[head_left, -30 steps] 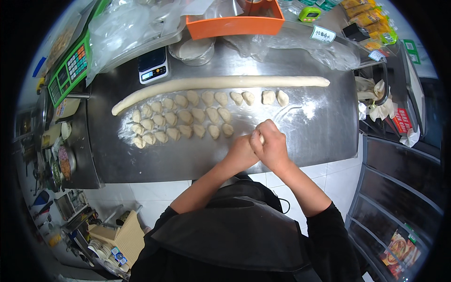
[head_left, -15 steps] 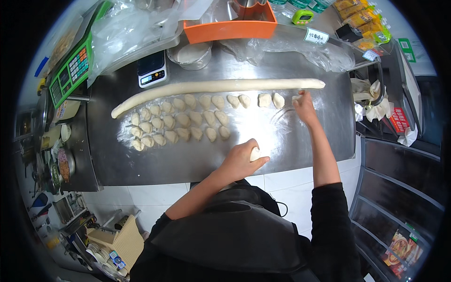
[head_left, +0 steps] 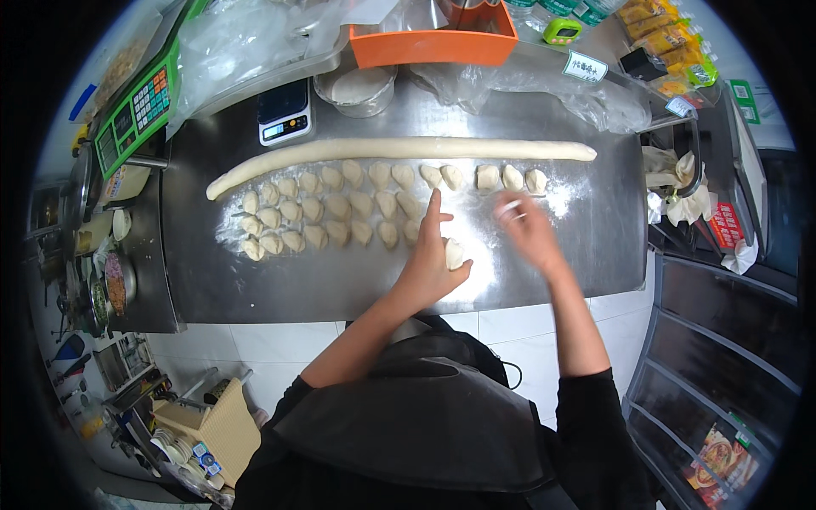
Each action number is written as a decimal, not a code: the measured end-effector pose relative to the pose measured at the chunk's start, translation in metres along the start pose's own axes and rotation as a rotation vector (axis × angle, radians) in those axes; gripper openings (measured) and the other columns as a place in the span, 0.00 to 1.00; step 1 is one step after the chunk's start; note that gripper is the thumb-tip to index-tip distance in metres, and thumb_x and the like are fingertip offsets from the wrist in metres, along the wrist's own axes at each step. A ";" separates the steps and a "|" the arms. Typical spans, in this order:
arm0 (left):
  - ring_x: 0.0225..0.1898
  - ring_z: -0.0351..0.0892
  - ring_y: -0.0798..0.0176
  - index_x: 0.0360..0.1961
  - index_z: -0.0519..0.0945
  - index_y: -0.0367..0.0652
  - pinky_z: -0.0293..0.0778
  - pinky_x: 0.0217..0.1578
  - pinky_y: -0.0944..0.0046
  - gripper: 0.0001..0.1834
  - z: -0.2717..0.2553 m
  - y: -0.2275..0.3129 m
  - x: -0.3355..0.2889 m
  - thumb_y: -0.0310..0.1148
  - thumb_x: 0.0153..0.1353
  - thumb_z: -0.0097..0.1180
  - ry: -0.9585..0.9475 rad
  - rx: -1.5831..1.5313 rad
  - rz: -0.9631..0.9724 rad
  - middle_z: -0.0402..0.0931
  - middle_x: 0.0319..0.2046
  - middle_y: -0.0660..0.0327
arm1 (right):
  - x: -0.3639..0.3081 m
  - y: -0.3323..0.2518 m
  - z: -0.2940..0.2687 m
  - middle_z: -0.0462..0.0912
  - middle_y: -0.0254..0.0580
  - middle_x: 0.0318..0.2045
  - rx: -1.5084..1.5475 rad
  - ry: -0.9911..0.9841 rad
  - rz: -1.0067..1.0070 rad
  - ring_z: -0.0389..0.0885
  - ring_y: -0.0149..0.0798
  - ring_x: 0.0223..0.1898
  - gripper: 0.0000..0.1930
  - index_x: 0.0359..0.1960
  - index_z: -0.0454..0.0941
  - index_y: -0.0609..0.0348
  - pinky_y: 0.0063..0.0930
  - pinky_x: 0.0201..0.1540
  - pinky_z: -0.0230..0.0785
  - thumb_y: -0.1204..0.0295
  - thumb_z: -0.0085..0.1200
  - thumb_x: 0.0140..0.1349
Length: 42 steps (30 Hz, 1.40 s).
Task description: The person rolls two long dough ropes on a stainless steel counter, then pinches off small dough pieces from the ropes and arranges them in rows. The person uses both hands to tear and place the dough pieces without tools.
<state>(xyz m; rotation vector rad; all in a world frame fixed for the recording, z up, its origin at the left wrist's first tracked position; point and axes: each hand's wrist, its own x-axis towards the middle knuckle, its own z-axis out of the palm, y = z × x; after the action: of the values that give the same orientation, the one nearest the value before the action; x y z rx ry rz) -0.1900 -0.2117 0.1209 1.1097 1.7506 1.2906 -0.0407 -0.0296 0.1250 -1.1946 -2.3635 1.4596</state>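
Note:
My left hand (head_left: pixel 427 259) has its index finger stretched forward, while its thumb and other fingers hold a pale dough piece (head_left: pixel 454 253). My right hand (head_left: pixel 529 231) hovers to the right of it, smeared by motion; a whitish patch shows at its fingertips, and I cannot make out whether it holds anything. Just beyond it lies a dough piece (head_left: pixel 535 181) at the right end of the back row. Several more dough pieces (head_left: pixel 312 207) lie in rows on the floured steel table (head_left: pixel 340 289). A long dough roll (head_left: pixel 408 148) stretches across behind them.
Behind the roll stand a small white scale (head_left: pixel 286 127), a clear tub (head_left: pixel 355 92) and crumpled plastic film (head_left: pixel 586 109). An orange bin (head_left: pixel 433 47) sits on the raised back shelf. At the left is a green-framed scale (head_left: pixel 140 110); cloths (head_left: pixel 684 183) hang at the right.
My right hand has drawn back toward me and leftward from the dough piece at the row's end, which now shows uncovered. My left hand has extended its index finger forward, still holding its piece.

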 end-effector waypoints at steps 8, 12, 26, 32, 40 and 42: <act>0.47 0.84 0.50 0.66 0.67 0.37 0.78 0.49 0.56 0.41 -0.003 -0.019 0.004 0.31 0.51 0.71 -0.194 0.008 -0.013 0.79 0.47 0.46 | -0.039 -0.057 0.038 0.75 0.37 0.36 0.110 -0.125 -0.311 0.73 0.36 0.34 0.12 0.43 0.81 0.61 0.29 0.40 0.70 0.72 0.67 0.60; 0.39 0.84 0.42 0.43 0.81 0.39 0.77 0.38 0.52 0.21 -0.005 -0.024 0.003 0.39 0.51 0.72 -0.129 0.055 -0.075 0.83 0.35 0.48 | -0.039 -0.058 0.034 0.74 0.41 0.36 0.173 -0.094 -0.292 0.74 0.40 0.34 0.12 0.43 0.79 0.60 0.32 0.40 0.70 0.71 0.67 0.61; 0.34 0.86 0.49 0.39 0.81 0.36 0.78 0.37 0.55 0.14 0.008 0.004 0.002 0.32 0.55 0.68 -0.070 0.014 -0.052 0.84 0.31 0.49 | -0.035 -0.067 0.065 0.77 0.45 0.31 -0.116 0.301 -0.554 0.81 0.54 0.26 0.08 0.31 0.76 0.58 0.40 0.27 0.76 0.74 0.64 0.56; 0.31 0.82 0.40 0.34 0.78 0.38 0.78 0.34 0.50 0.11 0.008 0.064 -0.009 0.29 0.52 0.67 -0.246 -0.047 0.008 0.80 0.28 0.44 | 0.020 0.002 0.027 0.84 0.60 0.28 -0.401 0.562 -0.085 0.87 0.60 0.34 0.08 0.35 0.79 0.60 0.44 0.35 0.78 0.70 0.61 0.59; 0.36 0.75 0.63 0.49 0.69 0.43 0.74 0.37 0.59 0.36 0.009 0.026 -0.002 0.49 0.50 0.80 -0.380 -0.132 -0.188 0.76 0.34 0.56 | 0.076 0.160 -0.099 0.80 0.46 0.41 -0.057 0.388 0.132 0.80 0.43 0.39 0.28 0.60 0.64 0.62 0.37 0.44 0.74 0.65 0.63 0.63; 0.40 0.74 0.63 0.52 0.67 0.43 0.74 0.40 0.60 0.37 0.013 0.014 -0.003 0.45 0.51 0.79 -0.373 -0.130 -0.052 0.74 0.40 0.55 | 0.085 0.163 -0.094 0.82 0.50 0.42 -0.272 0.434 0.047 0.83 0.49 0.44 0.22 0.55 0.72 0.60 0.42 0.48 0.75 0.67 0.63 0.61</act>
<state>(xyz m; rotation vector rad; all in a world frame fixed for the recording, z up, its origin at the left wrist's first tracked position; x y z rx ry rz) -0.1746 -0.2074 0.1308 1.1384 1.3917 1.0691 0.0371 0.1304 0.0205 -1.4598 -2.2787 0.7937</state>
